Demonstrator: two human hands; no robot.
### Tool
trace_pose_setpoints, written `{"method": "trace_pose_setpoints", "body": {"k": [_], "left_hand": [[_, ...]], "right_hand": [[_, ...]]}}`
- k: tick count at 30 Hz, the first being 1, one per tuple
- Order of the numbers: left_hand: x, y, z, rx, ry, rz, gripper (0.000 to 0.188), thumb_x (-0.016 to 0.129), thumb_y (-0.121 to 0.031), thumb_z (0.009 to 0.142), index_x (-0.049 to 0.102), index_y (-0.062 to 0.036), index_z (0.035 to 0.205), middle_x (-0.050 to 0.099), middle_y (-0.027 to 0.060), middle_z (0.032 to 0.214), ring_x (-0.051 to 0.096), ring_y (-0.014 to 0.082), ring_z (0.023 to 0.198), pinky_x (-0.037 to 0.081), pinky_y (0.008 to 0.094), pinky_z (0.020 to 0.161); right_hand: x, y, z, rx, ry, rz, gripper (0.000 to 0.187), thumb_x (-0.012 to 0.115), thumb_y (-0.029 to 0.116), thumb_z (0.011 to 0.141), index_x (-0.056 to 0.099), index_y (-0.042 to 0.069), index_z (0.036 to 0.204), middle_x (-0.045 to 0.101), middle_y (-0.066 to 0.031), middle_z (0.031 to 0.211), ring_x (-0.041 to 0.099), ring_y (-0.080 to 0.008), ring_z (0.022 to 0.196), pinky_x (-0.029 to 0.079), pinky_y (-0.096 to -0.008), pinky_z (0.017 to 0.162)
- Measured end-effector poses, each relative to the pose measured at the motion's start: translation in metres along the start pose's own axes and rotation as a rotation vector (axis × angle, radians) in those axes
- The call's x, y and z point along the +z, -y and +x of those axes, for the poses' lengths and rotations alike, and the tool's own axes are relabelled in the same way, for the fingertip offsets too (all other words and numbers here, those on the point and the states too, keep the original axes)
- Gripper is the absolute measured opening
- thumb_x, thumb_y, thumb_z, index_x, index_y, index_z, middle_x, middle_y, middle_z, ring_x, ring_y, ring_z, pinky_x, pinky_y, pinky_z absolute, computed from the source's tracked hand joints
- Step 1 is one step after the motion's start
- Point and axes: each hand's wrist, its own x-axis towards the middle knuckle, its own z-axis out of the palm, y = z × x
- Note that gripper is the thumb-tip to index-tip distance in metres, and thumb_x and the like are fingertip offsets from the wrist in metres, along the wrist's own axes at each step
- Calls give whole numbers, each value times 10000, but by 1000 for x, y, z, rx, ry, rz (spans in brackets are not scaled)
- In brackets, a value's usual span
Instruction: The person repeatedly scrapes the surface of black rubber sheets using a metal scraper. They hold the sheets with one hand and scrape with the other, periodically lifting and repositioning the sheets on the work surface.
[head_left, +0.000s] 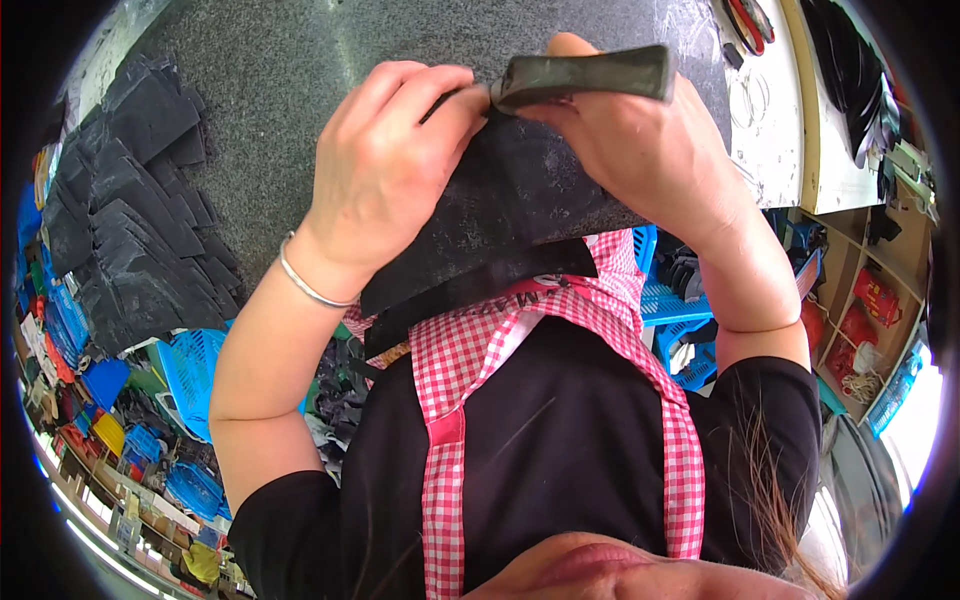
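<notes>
My left hand point(385, 165), a thin silver bangle on its wrist, presses its fingers onto the top edge of a black flat sheet piece point(510, 215). The sheet lies over the near edge of a speckled grey stone slab point(280, 60) and hangs toward my red-checked apron point(600, 300). My right hand point(650, 150) is closed around a dull grey metal tool point(585, 75), held level, its left end meeting the sheet's upper edge right beside my left fingertips. A second dark layer shows under the sheet's lower edge.
Several black cut pieces point(130, 210) are stacked on the slab's left side. Blue plastic baskets point(190, 375) stand below on the left, and more of these blue baskets point(670, 300) at the right. A white bench point(765, 110) holds red-handled tools point(748, 22). Wooden shelves point(870, 300) stand far right.
</notes>
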Motion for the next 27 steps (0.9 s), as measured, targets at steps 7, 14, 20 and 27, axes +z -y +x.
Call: {"method": "trace_pose_setpoints", "body": {"k": [7,14,20,27], "left_hand": [[-5,6,-12,-48,2,-132,224,850,-37,842,825,-66,1063,780,57,1046,737,260,945,610,373,799],[-14,11,-8,-11,54,-125,149,842,-51,839,831,-97,980,748,41,932,720,252,879,603,379,747],[-11,23,-7,13,28,-155,114,850,-94,829,817,-108,937,719,4,910,705,222,858,598,356,725],[-11,19,-10,15,6,-118,88,846,-109,841,804,-107,918,722,6,911,709,224,857,601,361,729]], "right_hand": [[8,-6,-10,12,-42,7,226,792,251,1024,688,67,1105,737,-161,868,736,-418,854,568,-473,682],[4,-6,-4,7,-38,65,234,783,248,1027,680,60,1120,731,-171,868,735,-414,857,568,-473,698],[6,6,6,-30,62,-17,209,803,181,989,746,61,1151,723,-180,881,725,-414,840,568,-482,718],[-3,3,15,-61,-14,82,190,811,181,978,751,41,1093,727,-176,878,728,-420,840,568,-493,721]]}}
